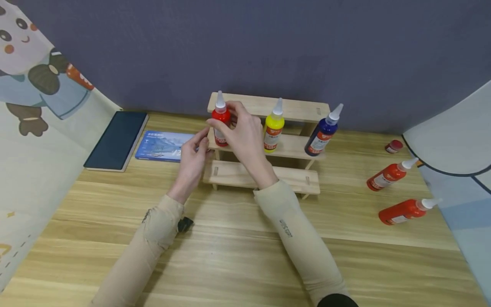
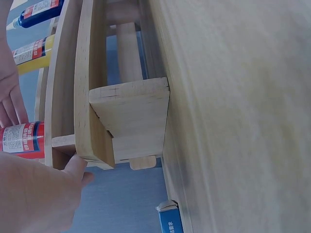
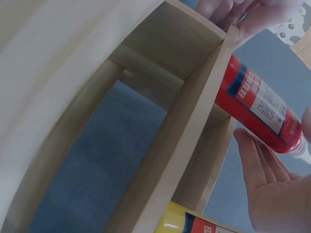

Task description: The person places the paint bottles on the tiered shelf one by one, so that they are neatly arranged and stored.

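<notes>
A three-tier wooden stand [image 1: 264, 175] is at the back of the table. On its middle tier, at the left end, is a red squeeze bottle of paint [image 1: 220, 128] with a white nozzle. My right hand [image 1: 247, 132] holds this bottle between thumb and fingers. My left hand [image 1: 193, 160] pinches the left end of the stand, beside the red bottle; in the left wrist view a fingertip [image 2: 75, 165] touches the wood. A yellow bottle [image 1: 273, 132] and a dark blue bottle [image 1: 321, 136] stand farther right on the same tier.
Two more red bottles [image 1: 387, 176] and a small red jar [image 1: 394, 146] are at the table's right side. Left of the stand lie a blue box [image 1: 163, 145] and a dark tablet-like slab [image 1: 115, 140]. A small black object [image 1: 185, 224] lies near my left sleeve.
</notes>
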Action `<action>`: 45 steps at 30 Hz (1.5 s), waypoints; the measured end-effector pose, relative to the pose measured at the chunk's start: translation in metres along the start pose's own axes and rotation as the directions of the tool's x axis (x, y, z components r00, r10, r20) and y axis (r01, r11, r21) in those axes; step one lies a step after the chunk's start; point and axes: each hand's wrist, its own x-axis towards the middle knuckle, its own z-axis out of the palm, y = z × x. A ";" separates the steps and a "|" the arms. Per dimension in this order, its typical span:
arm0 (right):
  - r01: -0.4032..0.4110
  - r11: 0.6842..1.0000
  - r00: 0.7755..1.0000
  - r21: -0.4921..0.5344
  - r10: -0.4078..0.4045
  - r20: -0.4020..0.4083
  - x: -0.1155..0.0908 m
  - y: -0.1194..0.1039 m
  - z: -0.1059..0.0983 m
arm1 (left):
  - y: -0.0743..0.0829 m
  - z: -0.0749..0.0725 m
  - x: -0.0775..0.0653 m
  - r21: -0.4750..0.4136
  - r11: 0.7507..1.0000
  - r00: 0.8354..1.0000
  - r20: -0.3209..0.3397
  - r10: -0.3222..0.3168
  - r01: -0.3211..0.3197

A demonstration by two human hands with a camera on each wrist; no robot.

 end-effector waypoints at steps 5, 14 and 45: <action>0.006 1.000 1.000 -0.030 -0.006 0.005 -0.002 0.000 -0.004 | 0.000 0.000 0.000 -0.010 1.000 1.000 -0.003 0.004 -0.004; -0.017 0.999 1.000 -0.039 0.018 0.020 -0.006 -0.003 -0.011 | -0.001 0.000 -0.001 -0.008 1.000 1.000 -0.001 0.007 -0.007; 0.001 0.984 1.000 0.180 0.002 -0.014 -0.063 -0.015 -0.078 | -0.001 0.001 0.000 -0.065 0.998 1.000 0.017 0.002 -0.001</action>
